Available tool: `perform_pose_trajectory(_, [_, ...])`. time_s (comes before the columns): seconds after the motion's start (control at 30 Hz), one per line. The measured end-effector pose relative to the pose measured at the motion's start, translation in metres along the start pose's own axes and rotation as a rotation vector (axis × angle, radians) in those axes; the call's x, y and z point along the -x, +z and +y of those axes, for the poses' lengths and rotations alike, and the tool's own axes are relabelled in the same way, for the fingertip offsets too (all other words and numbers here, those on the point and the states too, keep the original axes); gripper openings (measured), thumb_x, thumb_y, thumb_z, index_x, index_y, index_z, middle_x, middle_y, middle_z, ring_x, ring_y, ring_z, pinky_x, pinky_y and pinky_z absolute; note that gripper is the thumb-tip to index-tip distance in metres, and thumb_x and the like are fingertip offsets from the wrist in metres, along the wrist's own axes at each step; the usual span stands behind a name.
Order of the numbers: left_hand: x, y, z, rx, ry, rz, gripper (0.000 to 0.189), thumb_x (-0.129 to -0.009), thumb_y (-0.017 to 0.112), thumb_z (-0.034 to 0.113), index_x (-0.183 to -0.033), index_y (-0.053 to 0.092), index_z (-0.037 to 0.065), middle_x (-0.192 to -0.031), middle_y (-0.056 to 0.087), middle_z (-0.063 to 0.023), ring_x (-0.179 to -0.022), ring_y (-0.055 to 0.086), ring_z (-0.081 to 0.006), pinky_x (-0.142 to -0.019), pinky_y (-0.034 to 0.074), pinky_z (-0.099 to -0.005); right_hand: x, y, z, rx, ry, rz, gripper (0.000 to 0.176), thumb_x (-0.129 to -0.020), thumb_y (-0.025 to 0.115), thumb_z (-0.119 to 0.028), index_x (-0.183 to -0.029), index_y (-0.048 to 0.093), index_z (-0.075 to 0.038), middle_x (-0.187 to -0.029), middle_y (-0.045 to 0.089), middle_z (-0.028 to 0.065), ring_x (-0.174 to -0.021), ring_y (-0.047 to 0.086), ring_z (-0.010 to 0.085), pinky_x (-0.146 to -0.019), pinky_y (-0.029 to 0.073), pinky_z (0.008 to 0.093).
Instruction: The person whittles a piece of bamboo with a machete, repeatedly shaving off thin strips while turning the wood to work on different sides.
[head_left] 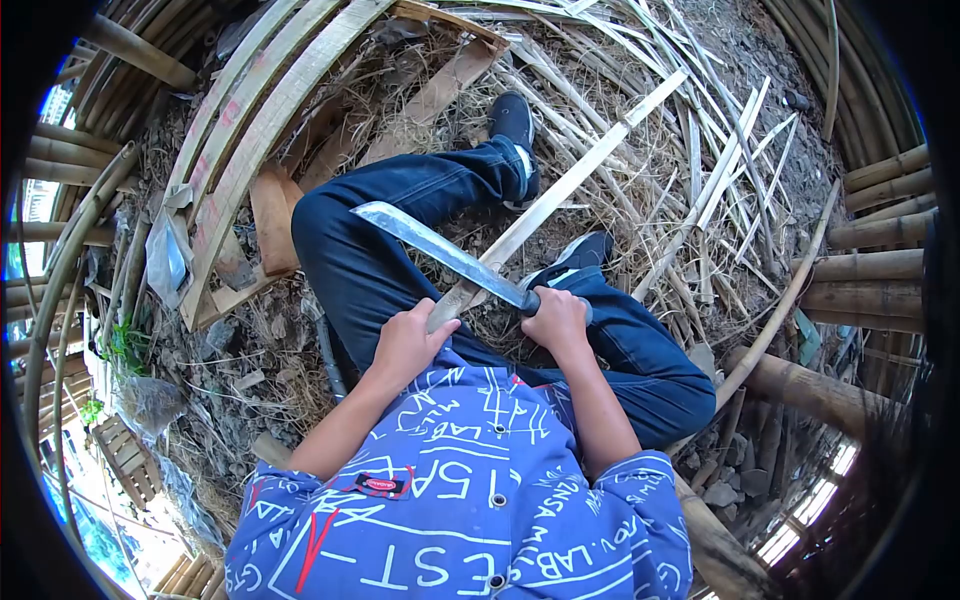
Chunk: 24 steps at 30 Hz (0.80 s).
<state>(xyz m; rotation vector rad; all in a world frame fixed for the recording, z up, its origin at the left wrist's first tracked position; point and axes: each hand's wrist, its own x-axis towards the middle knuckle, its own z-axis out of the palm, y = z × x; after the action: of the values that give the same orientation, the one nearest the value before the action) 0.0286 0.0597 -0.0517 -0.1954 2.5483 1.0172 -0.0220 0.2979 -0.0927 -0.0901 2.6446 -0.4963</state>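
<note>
My right hand [557, 318] is wrapped round the handle of a machete [440, 253], its long blade pointing up and left over my bent leg. The blade crosses above a pale bamboo strip [575, 180]. At the strip's near end, my left hand [410, 345] grips it with the thumb on top. From there the strip runs away up and right, past my shoes [512, 122], to a squared far end.
Long curved slats [235, 150] lie at the upper left, near a wooden block [275, 215]. Many thin bamboo splints [730, 165] litter the ground on the right. Thick bamboo poles [870, 285] stand along both sides. A plastic bag [170, 250] lies at the left.
</note>
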Motion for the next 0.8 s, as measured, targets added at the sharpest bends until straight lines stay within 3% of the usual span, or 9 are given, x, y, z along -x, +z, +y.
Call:
perform_pose_trajectory(0.17, [-0.0004, 0.0004, -0.0008, -0.007, -0.007, -0.005, 0.036, -0.084, 0.070, 0.035, -0.086, 0.057, 0.001, -0.071, 0.061, -0.0253, -0.073, 0.061, -0.0454, -0.062, 0.047, -0.0480, -0.0019, 0.0036, 0.0027, 0.004, 0.005, -0.013, 0.024, -0.064, 0.070, -0.022, -0.084, 0.070, -0.009, -0.082, 0.070, 0.0175, -0.082, 0.067, 0.0366, -0.075, 0.053, 0.0482])
perform_pose_trajectory(0.27, [-0.0008, 0.0008, -0.0009, -0.020, -0.004, -0.002, 0.036, -0.084, 0.070, 0.035, -0.086, 0.058, 0.001, -0.070, 0.061, -0.0249, -0.072, 0.061, -0.0453, -0.062, 0.047, -0.0479, -0.0022, 0.0024, 0.0032, 0.040, -0.001, -0.016, 0.029, -0.064, 0.071, -0.021, -0.091, 0.071, -0.010, -0.083, 0.070, 0.0174, -0.082, 0.069, 0.0353, -0.074, 0.054, 0.0464])
perform_pose_trajectory(0.8, [-0.0004, -0.0011, 0.0015, -0.069, 0.021, -0.023, 0.039, -0.086, 0.067, 0.040, -0.086, 0.057, 0.003, -0.068, 0.063, -0.0218, -0.069, 0.064, -0.0415, -0.062, 0.049, -0.0496, 0.0012, 0.0071, 0.0104, 0.083, -0.002, 0.014, 0.024, -0.064, 0.071, -0.022, -0.084, 0.067, -0.010, -0.080, 0.070, 0.0145, -0.080, 0.069, 0.0332, -0.070, 0.054, 0.0453])
